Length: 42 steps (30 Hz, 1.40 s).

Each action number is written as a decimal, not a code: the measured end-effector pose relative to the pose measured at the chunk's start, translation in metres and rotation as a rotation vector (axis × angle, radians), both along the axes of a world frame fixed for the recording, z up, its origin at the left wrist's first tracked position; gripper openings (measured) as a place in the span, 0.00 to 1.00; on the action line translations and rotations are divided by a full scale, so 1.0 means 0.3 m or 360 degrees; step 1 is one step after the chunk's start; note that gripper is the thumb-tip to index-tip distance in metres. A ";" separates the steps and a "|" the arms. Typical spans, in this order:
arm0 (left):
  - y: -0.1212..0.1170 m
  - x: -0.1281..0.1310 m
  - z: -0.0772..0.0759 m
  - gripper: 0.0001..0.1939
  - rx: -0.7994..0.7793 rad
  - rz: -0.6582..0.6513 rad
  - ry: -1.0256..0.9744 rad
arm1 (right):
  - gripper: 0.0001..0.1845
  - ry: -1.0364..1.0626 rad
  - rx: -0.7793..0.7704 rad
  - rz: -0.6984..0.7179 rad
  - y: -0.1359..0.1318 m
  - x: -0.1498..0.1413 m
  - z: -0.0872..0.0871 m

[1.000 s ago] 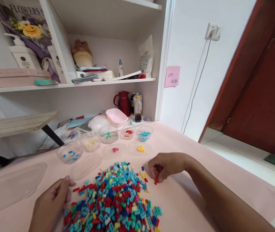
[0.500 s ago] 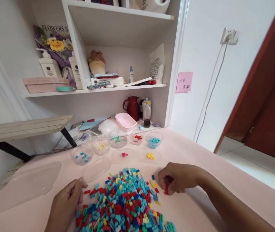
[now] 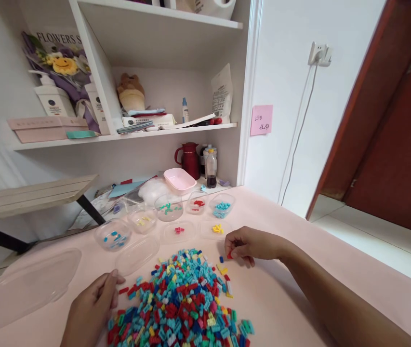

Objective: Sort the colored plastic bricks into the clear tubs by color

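At the right of the pile, my right hand [image 3: 250, 245] is closed with thumb and fingers pinched on a red toy brick [image 3: 230, 255], held low over the table. My left hand [image 3: 95, 299] rests at the left edge of the pile, its fingers curled together and nothing visible in them. Between the hands lies a big heap of small mixed-colour toy bricks [image 3: 181, 299]. Behind the heap stand clear tubs of bricks sorted by colour: blue [image 3: 113, 236], pale yellow [image 3: 143, 221], green [image 3: 169, 208], red [image 3: 198, 203] and light blue [image 3: 221, 207].
Clear lids carry pink bricks [image 3: 179, 231] and yellow bricks [image 3: 217, 229]. A bare lid [image 3: 137, 255] and a larger clear lid [image 3: 42, 279] lie at the left. A pink basin [image 3: 179, 180], red jug [image 3: 190, 161] and bottle [image 3: 211, 168] stand at the back, below shelves.
My right hand has moved away from me, towards the lids, still pinching the red brick. My left hand stays beside the heap. The camera view has swung slightly right.
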<state>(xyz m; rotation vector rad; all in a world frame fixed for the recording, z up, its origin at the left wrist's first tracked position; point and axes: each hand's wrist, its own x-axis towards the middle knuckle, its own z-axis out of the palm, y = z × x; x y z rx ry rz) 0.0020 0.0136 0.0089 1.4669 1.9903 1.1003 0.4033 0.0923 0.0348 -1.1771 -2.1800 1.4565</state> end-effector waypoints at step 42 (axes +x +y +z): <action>-0.005 -0.003 -0.004 0.26 0.0132 0.0062 -0.0358 | 0.14 0.0489 0.0656 -0.0998 0.367 -0.226 0.156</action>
